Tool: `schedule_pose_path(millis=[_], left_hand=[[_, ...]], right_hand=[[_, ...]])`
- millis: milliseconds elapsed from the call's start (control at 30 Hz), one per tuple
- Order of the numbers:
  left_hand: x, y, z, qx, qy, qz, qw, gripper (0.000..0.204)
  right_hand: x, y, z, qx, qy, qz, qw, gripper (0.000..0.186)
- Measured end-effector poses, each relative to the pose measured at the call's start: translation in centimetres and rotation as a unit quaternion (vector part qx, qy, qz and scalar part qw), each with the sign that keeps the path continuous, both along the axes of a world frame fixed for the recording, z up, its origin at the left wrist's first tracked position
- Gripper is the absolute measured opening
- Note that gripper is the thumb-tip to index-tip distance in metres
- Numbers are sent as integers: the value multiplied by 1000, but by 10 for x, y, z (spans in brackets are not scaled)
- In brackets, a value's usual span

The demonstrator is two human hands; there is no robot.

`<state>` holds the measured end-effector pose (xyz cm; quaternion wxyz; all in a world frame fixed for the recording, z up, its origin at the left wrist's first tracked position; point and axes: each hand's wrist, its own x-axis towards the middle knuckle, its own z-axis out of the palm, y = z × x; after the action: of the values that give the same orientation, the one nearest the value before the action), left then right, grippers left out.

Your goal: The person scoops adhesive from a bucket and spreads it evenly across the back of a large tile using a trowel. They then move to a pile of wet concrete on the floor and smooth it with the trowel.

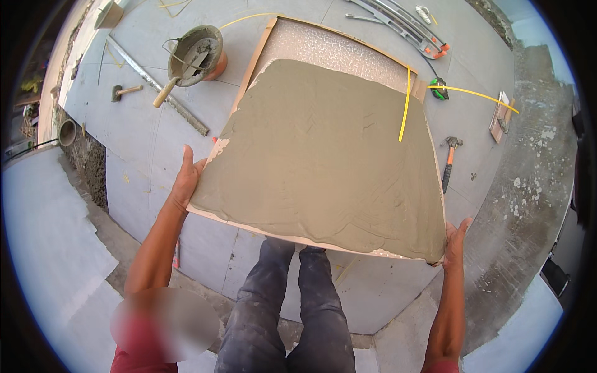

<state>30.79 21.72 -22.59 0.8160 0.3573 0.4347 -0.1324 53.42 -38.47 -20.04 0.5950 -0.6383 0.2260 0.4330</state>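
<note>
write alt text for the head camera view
A person's bare left hand and right hand hold a large, mortar-coated grey-brown slab near its closest corners. On the grey tiled floor, a round, mortar-smeared bucket stands left and a black-and-orange claw hammer lies right.

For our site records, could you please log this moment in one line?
Left hand: holding mortar-coated tile, left edge | Right hand: holding near right corner | Bucket: trowel inside, handle over rim

Left fingers (198,166) and right fingers (451,232) hold a mortar-coated slab (323,155) by its sides.
</note>
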Motion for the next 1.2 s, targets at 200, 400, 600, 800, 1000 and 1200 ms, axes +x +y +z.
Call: schedule_pose_path(millis=[200,400,600,800,1000,1200], left_hand=[[-80,-48,179,-50,96,43,993,115],[-184,-57,306,-32,239,42,970,117],[-295,-42,347,-56,234,132,961,117],[-346,22,320,-72,183,249,948,116],[-383,134,351,-70,88,315,942,122],[-431,220,398,-9,74,389,918,124]], right_hand=[[-45,-2,167,-32,127,29,991,122],[-82,-27,240,-22,255,73,964,128],[-50,96,278,-47,282,260,922,139],[-16,261,320,-77,191,332,921,135],[-15,454,391,-162,98,388,902,127],[-46,655,435,-139,-61,448,881,114]])
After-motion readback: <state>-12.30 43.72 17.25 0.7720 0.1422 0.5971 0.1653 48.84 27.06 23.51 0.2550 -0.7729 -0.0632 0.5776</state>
